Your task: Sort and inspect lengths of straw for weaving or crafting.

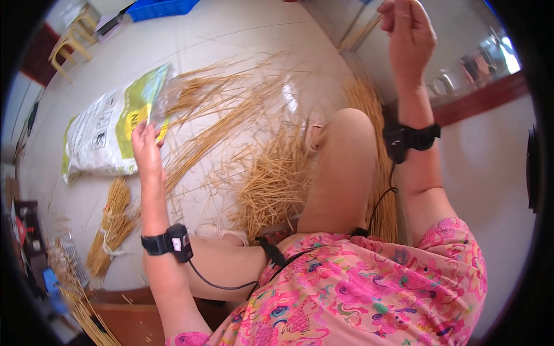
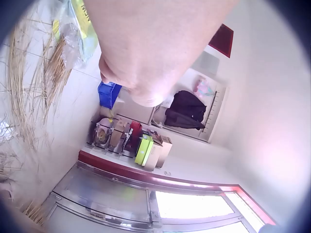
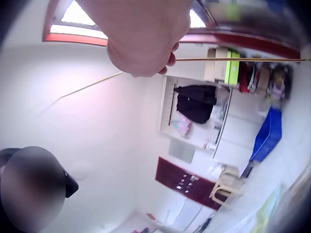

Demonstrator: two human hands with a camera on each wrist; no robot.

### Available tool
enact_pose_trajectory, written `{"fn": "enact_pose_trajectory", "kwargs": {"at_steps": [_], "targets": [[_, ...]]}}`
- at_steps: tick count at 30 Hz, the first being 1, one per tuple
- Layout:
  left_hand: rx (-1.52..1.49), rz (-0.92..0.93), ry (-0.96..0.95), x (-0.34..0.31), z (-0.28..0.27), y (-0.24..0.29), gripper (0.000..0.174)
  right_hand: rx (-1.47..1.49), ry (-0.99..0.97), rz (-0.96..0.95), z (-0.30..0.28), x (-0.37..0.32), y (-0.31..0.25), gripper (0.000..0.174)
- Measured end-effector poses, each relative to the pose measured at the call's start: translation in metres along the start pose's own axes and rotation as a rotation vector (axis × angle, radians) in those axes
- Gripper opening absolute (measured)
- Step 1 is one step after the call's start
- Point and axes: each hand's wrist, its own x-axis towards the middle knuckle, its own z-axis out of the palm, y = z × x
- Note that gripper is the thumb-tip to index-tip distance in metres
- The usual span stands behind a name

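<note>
My right hand (image 1: 410, 43) is raised at the upper right of the head view. In the right wrist view the same hand (image 3: 146, 43) grips a thin straw stalk (image 3: 243, 59), which sticks out on both sides of the fist. My left hand (image 1: 148, 151) appears in front of the right edge of a white and green bag (image 1: 107, 130); its fingers are loosely bent and nothing shows in them. Whether it touches the bag I cannot tell. The left wrist view shows the back of this hand (image 2: 141, 63), most fingers hidden.
Loose straw (image 1: 271, 181) is heaped between the legs, with long stalks (image 1: 213, 130) spread beyond it. A tied bundle (image 1: 112, 225) lies at the left. More long straw (image 1: 384, 196) stands along the right wall. A blue tray (image 1: 161, 8) and a stool (image 1: 72, 43) are farther off.
</note>
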Motion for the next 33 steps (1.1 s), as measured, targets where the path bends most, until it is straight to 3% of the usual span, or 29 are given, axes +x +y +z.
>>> {"fn": "enact_pose_trajectory", "kwargs": {"at_steps": [2,4,6,8,15,23,26,29,32,33], "targets": [[-0.001,-0.028,-0.013,0.005,0.002,-0.005,0.043,-0.287,-0.037,-0.035,-0.048,0.007,0.005,0.022],[0.010,-0.053,-0.038,0.005,0.006,-0.009,0.045,-0.494,-0.119,0.094,-0.100,-0.009,0.009,0.022],[0.014,-0.066,-0.061,0.006,0.011,-0.013,0.046,-0.518,-0.263,0.178,-0.151,-0.041,0.038,0.024],[0.015,-0.105,-0.092,0.011,0.009,-0.027,0.047,-0.331,-0.361,0.670,-0.185,-0.083,0.039,0.026],[0.134,-0.186,-0.144,0.001,0.033,-0.033,0.046,0.146,-0.382,1.118,-0.228,-0.143,0.024,0.030],[0.262,0.000,-0.425,-0.073,0.084,-0.010,0.043,0.520,-0.514,1.099,-0.168,-0.118,0.005,0.030],[0.245,0.008,-0.466,-0.080,0.077,-0.017,0.042,0.467,-0.602,1.030,-0.156,-0.116,0.005,0.031],[0.359,0.028,-0.414,-0.061,0.051,-0.026,0.041,0.246,-0.576,0.933,-0.159,-0.125,0.034,0.029],[0.424,-0.051,-0.288,-0.028,0.013,-0.046,0.040,-0.332,-0.477,0.566,-0.185,-0.165,0.095,0.026],[0.434,-0.084,-0.242,-0.020,0.004,-0.051,0.040,-0.458,-0.501,0.573,-0.199,-0.181,0.106,0.025]]}}
